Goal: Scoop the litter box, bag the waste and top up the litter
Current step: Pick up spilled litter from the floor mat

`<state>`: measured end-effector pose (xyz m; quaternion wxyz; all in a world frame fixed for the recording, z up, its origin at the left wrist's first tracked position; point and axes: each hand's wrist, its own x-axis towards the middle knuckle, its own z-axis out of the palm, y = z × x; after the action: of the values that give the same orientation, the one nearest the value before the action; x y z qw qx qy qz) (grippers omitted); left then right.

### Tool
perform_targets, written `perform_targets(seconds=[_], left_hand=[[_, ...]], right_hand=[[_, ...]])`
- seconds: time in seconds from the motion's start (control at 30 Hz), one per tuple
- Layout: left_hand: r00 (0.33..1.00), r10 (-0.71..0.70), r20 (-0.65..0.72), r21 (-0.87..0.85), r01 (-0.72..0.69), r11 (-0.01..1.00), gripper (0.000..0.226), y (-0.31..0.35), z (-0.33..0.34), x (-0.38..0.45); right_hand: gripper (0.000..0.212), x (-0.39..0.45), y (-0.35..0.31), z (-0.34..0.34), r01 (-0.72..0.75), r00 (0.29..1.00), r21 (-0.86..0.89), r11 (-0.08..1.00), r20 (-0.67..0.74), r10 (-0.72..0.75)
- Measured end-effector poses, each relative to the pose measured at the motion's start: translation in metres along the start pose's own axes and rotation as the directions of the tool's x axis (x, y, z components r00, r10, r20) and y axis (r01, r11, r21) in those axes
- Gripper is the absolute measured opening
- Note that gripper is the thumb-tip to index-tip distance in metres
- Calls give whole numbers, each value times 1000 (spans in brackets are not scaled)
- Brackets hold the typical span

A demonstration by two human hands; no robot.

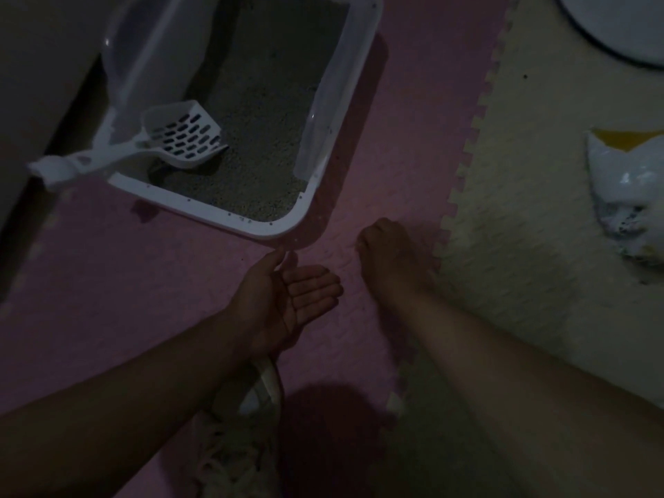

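Note:
A white litter box with grey litter stands on the pink foam mat. A white slotted scoop rests in the box with its handle over the left rim. My left hand lies palm up with fingers apart, just in front of the box's near corner, holding nothing. My right hand is curled, fingertips pinched down on the mat to the right of that corner; whether it holds grains is too dark to tell. A white and yellow bag lies at the far right.
A cream foam mat joins the pink one by a toothed seam. A round white object sits at the top right. A dark wall or furniture edge runs along the left. Pale fabric hangs under my left wrist.

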<state>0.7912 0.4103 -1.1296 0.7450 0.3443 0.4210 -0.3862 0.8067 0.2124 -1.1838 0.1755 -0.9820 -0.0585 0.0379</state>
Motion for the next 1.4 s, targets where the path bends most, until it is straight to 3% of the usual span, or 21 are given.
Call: perform_targets(seconds=[0.1,0.2,0.33,0.43,0.5,0.6,0.77,0.83,0.9,1.0,1.07,1.23,1.4], left_hand=[[1000,9,-10,1,-9,1000,66,0,0,0],[1000,27,-2,-10,-27,1000,65,0,0,2],[999,36,4,-15,-36,999,60,-1,3,5],[999,15,46,-59,-13,998,49,1,5,5],[995,-18,96,-73,25,997,50,2,8,1],[984,-21,175,-39,28,999,57,1,15,-1],[978,-63,200,-94,83,992,29,1,14,-2],[988,-30,148,-126,49,991,25,1,13,0],[994,16,109,-154,1,988,43,0,14,1],[996,29,79,-155,-16,988,45,1,14,-3],[997,28,70,-147,-17,989,45,2,10,-3],[998,37,59,-144,-28,989,47,6,6,-7],[999,21,50,-128,-14,992,47,7,3,-8]], right_hand=[[2,2,1,1,1,998,-35,999,66,1],[10,4,1,-2,15,978,-99,995,210,6],[15,-3,-35,-36,-39,979,143,989,204,9],[10,-23,-81,-56,10,954,328,945,281,-108],[3,-39,-96,-54,53,955,358,932,255,-153],[17,-48,-91,-46,70,964,374,925,211,-159],[26,-42,-80,-55,122,976,432,893,111,-187],[27,-32,-63,-60,80,995,392,916,30,-100],[32,-15,-40,-60,-14,998,290,957,-52,30],[43,15,-18,-51,-131,991,193,972,40,125],[45,32,-14,-42,-69,993,145,987,107,54],[28,54,-15,-30,30,992,-6,1000,121,-29],[43,65,-34,-15,267,930,1,964,261,-258]])
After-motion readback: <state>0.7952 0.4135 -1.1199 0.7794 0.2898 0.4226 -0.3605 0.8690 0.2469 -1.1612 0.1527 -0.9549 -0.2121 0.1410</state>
